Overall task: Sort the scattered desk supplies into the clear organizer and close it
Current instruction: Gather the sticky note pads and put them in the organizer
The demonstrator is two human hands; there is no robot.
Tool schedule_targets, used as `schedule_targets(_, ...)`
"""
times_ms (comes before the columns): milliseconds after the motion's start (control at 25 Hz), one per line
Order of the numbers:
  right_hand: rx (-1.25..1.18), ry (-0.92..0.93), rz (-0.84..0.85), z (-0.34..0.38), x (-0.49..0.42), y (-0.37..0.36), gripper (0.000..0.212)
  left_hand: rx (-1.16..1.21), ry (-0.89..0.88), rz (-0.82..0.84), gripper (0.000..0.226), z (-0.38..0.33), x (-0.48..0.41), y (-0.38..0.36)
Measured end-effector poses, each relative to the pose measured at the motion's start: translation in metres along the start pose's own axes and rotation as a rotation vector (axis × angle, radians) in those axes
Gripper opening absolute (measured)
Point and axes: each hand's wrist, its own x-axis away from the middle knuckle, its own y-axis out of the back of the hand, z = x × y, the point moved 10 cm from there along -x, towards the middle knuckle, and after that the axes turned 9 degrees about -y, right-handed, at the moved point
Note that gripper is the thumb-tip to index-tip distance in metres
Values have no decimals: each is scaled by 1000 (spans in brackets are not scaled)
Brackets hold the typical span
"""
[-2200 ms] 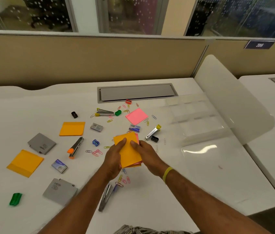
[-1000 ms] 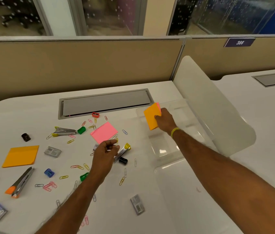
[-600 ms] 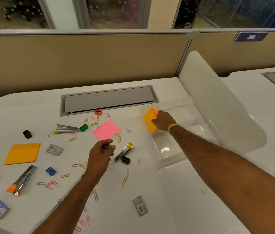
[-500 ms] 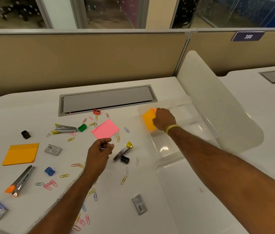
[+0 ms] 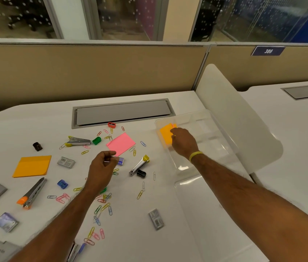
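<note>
The clear organizer (image 5: 211, 148) sits open at the right of the white desk, and its clear lid (image 5: 215, 214) lies flat in front of it. My right hand (image 5: 184, 142) reaches into the far-left compartment and grips a stack of orange and pink sticky notes (image 5: 165, 133) that rests there. My left hand (image 5: 102, 167) hovers over the middle of the desk, fingers pinched on a thin paper clip. A blue staple box (image 5: 121, 161) lies just right of its fingertips.
Scattered on the desk are a pink note pad (image 5: 121, 144), an orange pad (image 5: 32, 166), staplers (image 5: 33, 192), a staple remover (image 5: 140, 165), sharpeners, staple boxes (image 5: 156, 219) and several paper clips (image 5: 102, 205). A white curved divider (image 5: 234, 114) stands right of the organizer.
My right hand carried the note stack from the desk centre into the organizer's far-left compartment and lowered it. My left hand moved towards the pink pad and closed on a small clip.
</note>
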Motion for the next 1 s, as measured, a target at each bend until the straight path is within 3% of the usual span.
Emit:
schedule_targets(240, -30, 284, 76, 77, 76, -34, 57, -303, -89, 47, 39, 9, 14, 29)
schedule_targets(560, 88, 291, 202, 124, 99, -98, 89, -933, -162, 265, 93, 42, 30, 58)
schedule_targets(720, 79, 264, 201, 134, 82, -109, 84, -980, -145, 292, 103, 55, 25, 69)
schedule_targets(880, 76, 250, 181, 145, 46, -106, 67, -940, -165, 283, 99, 56, 11, 74)
schedule_targets(1000, 96, 155, 189, 148, 10, -107, 68, -907, -175, 268, 97, 55, 0, 75)
